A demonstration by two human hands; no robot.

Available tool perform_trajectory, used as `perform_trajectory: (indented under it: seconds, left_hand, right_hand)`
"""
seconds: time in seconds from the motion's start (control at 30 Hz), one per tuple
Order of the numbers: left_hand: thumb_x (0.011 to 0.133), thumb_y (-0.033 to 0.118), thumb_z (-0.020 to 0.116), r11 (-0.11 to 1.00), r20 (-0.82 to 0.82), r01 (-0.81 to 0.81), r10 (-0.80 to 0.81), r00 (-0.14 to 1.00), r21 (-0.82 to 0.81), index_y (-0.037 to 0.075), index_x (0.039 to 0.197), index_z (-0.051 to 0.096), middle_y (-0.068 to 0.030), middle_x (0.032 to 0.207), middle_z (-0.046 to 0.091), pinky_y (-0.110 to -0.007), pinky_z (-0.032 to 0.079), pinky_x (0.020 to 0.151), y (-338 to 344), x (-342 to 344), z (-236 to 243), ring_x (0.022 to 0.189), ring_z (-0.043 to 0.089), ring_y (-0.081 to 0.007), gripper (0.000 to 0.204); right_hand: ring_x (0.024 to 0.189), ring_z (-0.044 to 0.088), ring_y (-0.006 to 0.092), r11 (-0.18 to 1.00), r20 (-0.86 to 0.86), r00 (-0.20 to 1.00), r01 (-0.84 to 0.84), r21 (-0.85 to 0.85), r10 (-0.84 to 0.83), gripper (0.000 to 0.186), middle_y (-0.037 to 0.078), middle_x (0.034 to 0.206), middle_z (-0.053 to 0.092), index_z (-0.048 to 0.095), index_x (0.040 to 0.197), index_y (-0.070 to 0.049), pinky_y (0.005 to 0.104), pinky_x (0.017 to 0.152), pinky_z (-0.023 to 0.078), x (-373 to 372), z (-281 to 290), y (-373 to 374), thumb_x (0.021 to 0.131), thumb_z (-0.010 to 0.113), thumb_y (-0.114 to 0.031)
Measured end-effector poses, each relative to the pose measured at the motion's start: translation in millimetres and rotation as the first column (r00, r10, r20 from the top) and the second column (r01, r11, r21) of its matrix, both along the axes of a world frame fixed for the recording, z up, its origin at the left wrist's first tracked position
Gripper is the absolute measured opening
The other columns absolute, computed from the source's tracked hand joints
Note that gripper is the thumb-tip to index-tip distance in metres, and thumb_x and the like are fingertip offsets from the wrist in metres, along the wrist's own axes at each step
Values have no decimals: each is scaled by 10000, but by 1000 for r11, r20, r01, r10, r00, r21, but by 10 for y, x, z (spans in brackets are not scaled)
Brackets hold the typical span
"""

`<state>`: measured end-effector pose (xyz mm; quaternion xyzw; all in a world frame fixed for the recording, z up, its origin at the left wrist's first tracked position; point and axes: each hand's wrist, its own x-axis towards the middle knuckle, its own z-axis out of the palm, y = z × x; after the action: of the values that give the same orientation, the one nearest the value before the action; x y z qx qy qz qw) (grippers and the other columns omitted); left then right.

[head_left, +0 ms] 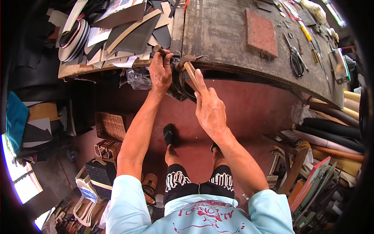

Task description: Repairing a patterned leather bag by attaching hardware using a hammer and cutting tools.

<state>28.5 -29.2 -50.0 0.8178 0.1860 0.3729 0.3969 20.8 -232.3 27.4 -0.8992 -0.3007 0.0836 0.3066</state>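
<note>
My left hand [160,70] grips a short rod-like tool [159,49] upright against a dark strap piece [177,80] at the front edge of the worn wooden workbench [218,35]. My right hand [209,105] holds the wooden handle of a hammer [189,66], index finger stretched along it. The hammer's metal head sits just right of the left hand, close to the tool's top. Dark curved straps hang below the bench edge between both hands.
A reddish square pad [261,32] and black scissors [297,61] lie on the bench with small tools at the far right. Leather sheets and patterns [128,31] pile at the left. Rolled material [335,136] stacks at the right; woven baskets [111,126] sit on the floor.
</note>
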Motion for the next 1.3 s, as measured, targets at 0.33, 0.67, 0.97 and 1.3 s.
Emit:
perform_trajectory:
  seconds: [0.33, 0.67, 0.97, 1.3]
  left_hand:
    - [956, 187, 647, 995, -10, 90, -90, 996, 52, 24, 993, 642, -127, 857, 638, -366, 494, 704, 14, -12, 210, 778, 627, -325, 168]
    - [942, 167, 659, 995, -26, 70, -68, 997, 69, 26, 1004, 649, -130, 853, 629, -389, 486, 708, -25, -11, 195, 789, 615, -326, 155]
    - [897, 145, 706, 967, 89, 8, -31, 996, 253, 32, 1066, 619, -108, 820, 576, -414, 464, 686, -43, 74, 12, 773, 556, -314, 221]
    - [885, 88, 706, 956, 123, -17, -20, 992, 293, 7, 1039, 584, -128, 826, 579, -426, 464, 683, -21, 42, -43, 775, 557, -337, 213]
  right_hand:
    - [650, 631, 391, 998, -1, 1000, -13, -55, 13, 747, 183, 818, 545, 223, 1574, -253, 504, 590, 540, 63, 104, 23, 942, 576, -71]
    - [668, 630, 399, 999, -24, 1000, -9, -49, 8, 739, 187, 818, 548, 246, 1568, -260, 509, 608, 533, 77, 95, 18, 938, 583, -73]
    - [651, 623, 324, 966, 305, 951, -122, 227, 49, 651, 162, 803, 599, 395, 1516, -233, 471, 651, 531, 612, 900, -116, 927, 633, -91]
    - [686, 619, 412, 986, 215, 965, -163, 40, 151, 650, 186, 770, 576, 389, 1508, -222, 507, 630, 505, 587, 939, 146, 914, 604, -69]
